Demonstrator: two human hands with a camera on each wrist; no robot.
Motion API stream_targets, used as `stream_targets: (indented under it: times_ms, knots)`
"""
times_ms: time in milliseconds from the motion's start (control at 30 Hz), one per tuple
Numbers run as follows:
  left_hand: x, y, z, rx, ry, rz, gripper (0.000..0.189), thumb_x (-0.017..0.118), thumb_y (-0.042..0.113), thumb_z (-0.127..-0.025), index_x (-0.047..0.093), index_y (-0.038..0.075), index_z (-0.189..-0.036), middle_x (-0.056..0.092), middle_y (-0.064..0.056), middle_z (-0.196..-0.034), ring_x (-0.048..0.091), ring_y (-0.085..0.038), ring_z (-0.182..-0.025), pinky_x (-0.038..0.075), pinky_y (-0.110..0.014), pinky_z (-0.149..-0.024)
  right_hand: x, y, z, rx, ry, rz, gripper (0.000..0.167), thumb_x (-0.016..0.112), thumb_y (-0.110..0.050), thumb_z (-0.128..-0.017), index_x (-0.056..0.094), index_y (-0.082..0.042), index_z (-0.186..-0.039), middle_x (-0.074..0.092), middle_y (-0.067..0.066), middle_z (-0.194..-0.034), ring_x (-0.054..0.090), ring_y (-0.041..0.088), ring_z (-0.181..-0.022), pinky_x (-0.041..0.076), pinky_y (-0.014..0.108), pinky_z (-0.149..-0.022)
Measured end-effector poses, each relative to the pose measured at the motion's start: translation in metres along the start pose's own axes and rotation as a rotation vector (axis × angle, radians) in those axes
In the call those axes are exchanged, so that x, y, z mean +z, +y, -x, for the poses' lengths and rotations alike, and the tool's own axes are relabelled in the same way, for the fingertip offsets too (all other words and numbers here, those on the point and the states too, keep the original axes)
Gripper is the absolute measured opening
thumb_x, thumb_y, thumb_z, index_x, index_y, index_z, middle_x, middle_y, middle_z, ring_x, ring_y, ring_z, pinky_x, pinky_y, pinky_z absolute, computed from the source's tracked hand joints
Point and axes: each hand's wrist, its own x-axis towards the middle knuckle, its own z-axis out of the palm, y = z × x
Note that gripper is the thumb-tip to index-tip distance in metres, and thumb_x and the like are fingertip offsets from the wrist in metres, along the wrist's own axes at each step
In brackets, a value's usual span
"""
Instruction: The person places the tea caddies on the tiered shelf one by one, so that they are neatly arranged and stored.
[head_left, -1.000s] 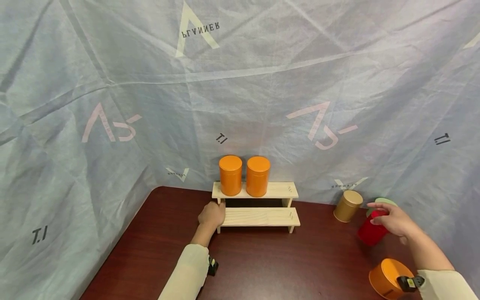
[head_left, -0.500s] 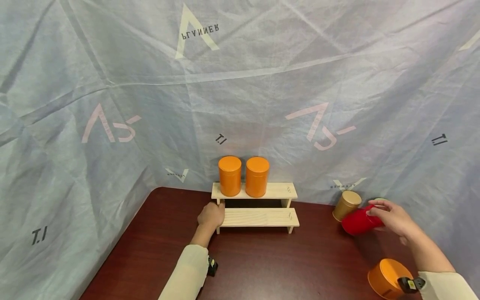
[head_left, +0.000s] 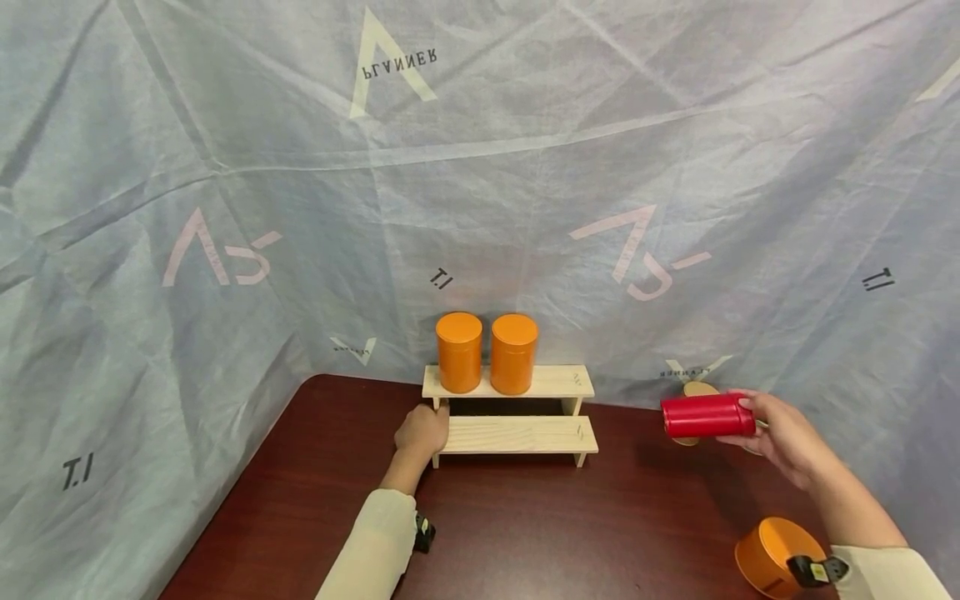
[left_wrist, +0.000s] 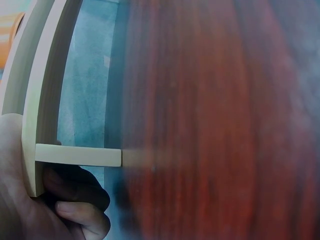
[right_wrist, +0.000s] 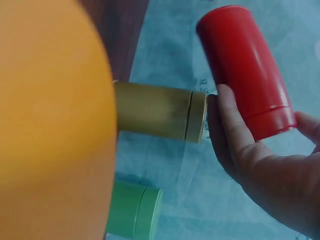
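My right hand (head_left: 787, 437) holds a red canister (head_left: 705, 415) by its lidded end, lifted off the table and lying nearly level. Thumb and fingers grip opposite sides of the red canister (right_wrist: 245, 70) in the right wrist view. My left hand (head_left: 422, 432) grips the left end of a two-step wooden shelf (head_left: 517, 433). In the left wrist view, curled fingers (left_wrist: 82, 215) reach beneath the step's board (left_wrist: 37, 110), beside its leg. Two orange canisters (head_left: 459, 354) stand upright on the shelf's upper step.
Behind the red canister stands a gold canister (head_left: 700, 389), partly hidden. A green canister (right_wrist: 135, 210) is beside it in the right wrist view. A wide orange tin (head_left: 776, 554) sits near my right wrist. Grey printed cloth (head_left: 480, 208) hangs behind the table (head_left: 555, 533).
My right hand has raised the red canister off the table and tipped it from near upright to almost level, its base swinging left. The left hand has stayed on the shelf.
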Motion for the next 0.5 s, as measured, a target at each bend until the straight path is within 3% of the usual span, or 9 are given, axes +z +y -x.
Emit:
stream_targets:
  times_ms: [67,267,333,500]
  knots:
    - [0.0,0.0,-0.001,0.0,-0.001,0.001,0.058,0.037,0.044,-0.111,0.054,0.015,-0.064,0.047,-0.003,-0.061,0.049,-0.022,-0.054,0.038,-0.036,-0.05,0.003,-0.002,0.0,0.0,-0.009,-0.053,0.022,0.04,-0.027,-0.115,0.06,-0.03,-0.123,0.057,-0.018,-0.117,0.068,0.009,-0.101,0.065,0.04,-0.085]
    - [0.001,-0.001,-0.003,-0.008,-0.012,0.004,0.06,0.037,0.046,-0.112,0.054,0.016,-0.063,0.046,-0.002,-0.059,0.044,-0.02,-0.052,0.037,-0.036,-0.05,0.01,-0.01,0.0,0.001,-0.051,-0.204,0.021,0.036,-0.04,-0.115,0.053,-0.029,-0.123,0.068,-0.012,-0.111,0.071,0.013,-0.098,0.065,0.039,-0.085]
    - [0.001,-0.001,-0.003,-0.011,-0.015,0.008,0.06,0.036,0.047,-0.112,0.055,0.016,-0.064,0.046,-0.002,-0.059,0.044,-0.021,-0.052,0.037,-0.037,-0.051,0.009,-0.012,-0.001,-0.012,-0.121,-0.352,0.028,0.034,-0.042,-0.115,0.056,-0.028,-0.123,0.071,-0.007,-0.113,0.072,0.016,-0.101,0.065,0.04,-0.088]
    - [0.004,-0.001,-0.004,-0.011,-0.016,0.012,0.059,0.036,0.048,-0.112,0.057,0.016,-0.067,0.048,-0.003,-0.061,0.048,-0.023,-0.055,0.039,-0.039,-0.054,0.001,-0.014,0.001,0.064,-0.366,-0.928,0.049,0.032,-0.051,-0.113,0.062,-0.014,-0.126,0.07,0.011,-0.126,0.069,0.035,-0.118,0.056,0.055,-0.104]
